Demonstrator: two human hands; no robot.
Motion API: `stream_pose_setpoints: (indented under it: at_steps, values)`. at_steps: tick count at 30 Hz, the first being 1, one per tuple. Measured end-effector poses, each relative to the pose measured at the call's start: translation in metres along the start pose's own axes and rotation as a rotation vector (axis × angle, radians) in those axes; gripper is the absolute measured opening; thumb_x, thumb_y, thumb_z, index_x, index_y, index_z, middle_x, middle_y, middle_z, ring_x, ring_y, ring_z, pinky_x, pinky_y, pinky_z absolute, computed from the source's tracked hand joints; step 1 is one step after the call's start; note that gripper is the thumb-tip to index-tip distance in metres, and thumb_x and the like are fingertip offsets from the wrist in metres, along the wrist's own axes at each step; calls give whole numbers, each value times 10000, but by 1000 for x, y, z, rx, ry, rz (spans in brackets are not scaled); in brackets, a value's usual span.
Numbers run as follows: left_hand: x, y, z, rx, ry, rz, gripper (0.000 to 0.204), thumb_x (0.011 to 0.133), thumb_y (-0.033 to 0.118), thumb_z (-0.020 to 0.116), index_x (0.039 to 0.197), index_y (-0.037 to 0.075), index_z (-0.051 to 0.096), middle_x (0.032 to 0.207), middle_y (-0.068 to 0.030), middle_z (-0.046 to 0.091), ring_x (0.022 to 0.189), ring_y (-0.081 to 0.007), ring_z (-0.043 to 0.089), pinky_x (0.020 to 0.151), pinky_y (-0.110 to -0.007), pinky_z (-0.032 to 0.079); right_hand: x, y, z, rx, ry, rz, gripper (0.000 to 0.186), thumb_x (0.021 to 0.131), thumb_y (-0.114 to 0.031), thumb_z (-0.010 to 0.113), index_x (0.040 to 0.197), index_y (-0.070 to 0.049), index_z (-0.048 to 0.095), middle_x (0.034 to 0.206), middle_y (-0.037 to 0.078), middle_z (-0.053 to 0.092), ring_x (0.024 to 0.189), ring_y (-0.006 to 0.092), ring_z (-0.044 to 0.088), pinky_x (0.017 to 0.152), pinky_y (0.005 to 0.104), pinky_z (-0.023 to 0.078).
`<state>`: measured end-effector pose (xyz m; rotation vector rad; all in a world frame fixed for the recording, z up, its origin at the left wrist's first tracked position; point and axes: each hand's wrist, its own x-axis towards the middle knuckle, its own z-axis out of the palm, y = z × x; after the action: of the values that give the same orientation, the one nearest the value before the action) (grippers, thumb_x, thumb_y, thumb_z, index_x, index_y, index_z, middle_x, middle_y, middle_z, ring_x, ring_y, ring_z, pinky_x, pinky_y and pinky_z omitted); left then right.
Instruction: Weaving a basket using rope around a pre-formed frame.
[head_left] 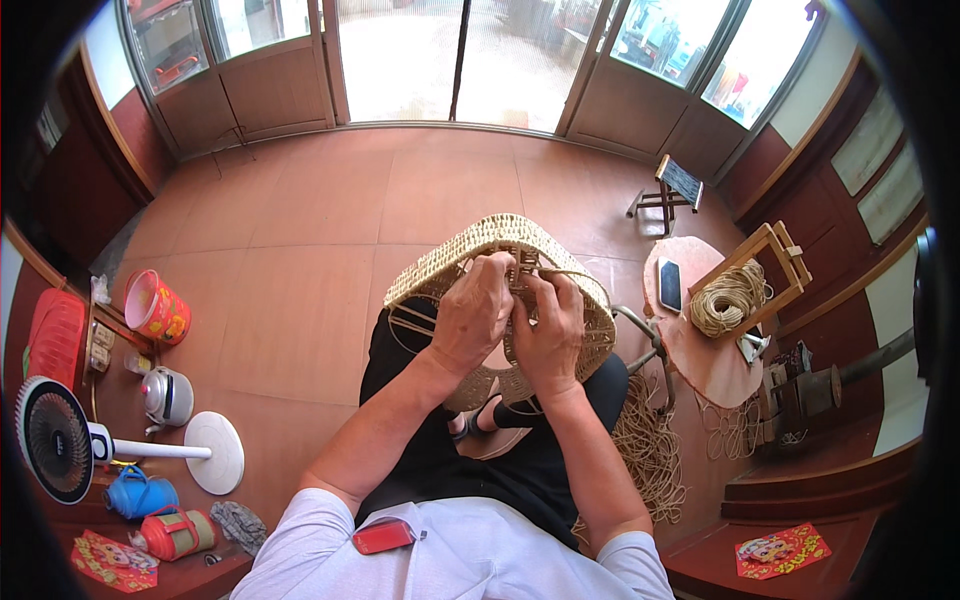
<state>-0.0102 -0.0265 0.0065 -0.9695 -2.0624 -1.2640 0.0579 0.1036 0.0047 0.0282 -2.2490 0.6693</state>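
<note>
A pale woven cord basket (470, 240) rests tilted across my lap, its open frame and loops facing me. My left hand (475, 312) is closed at the inner side of the woven wall, its fingertips pressed to the weave. Right beside it, my right hand (548, 335) is closed too, thumb and fingers pinched together on a strand of cord (565, 273) that runs off to the right along the basket wall. The exact grip of both hands is partly hidden by the knuckles. Below them, the far side of the basket shows between my wrists.
To my right, a wooden slab table (690, 345) holds a phone (669, 283), a coil of cord (728, 300) and a wooden frame (790, 255). Loose cord (645, 450) heaps beside my leg. A folding stool (668, 195), bucket (158, 306), kettle (167, 396) and fan (60, 440) stand around.
</note>
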Motion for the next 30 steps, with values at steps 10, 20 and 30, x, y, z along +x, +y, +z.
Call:
stream_pose_setpoints:
  at_steps: [10, 20, 30]
  values:
    - [-14, -30, -46, 298, 4, -139, 295, 992, 13, 594, 1282, 65, 575, 1061, -172, 733, 889, -369, 770, 759, -486, 625, -12, -10, 23, -295, -52, -222, 527, 949, -168, 763, 1473, -169, 703, 1459, 98, 647, 1430, 341, 562, 1187, 544, 421]
    - [49, -85, -122, 212, 245, -302, 270, 1194, 246, 510, 1246, 70, 708, 907, -117, 704, 787, -263, 684, 741, -410, 561, -24, -21, 33, -331, -183, -148, 750, 976, -378, 783, 1652, -170, 533, 1617, 153, 512, 1525, 387, 443, 1167, 594, 391]
    - [131, 7, -71, -669, -187, -248, 308, 1189, 193, 536, 1308, -6, 739, 985, -92, 783, 865, -168, 754, 825, -316, 646, -21, -28, 37, -364, -203, -108, 746, 977, -450, 806, 1635, -192, 569, 1597, 177, 516, 1503, 428, 458, 1137, 618, 405]
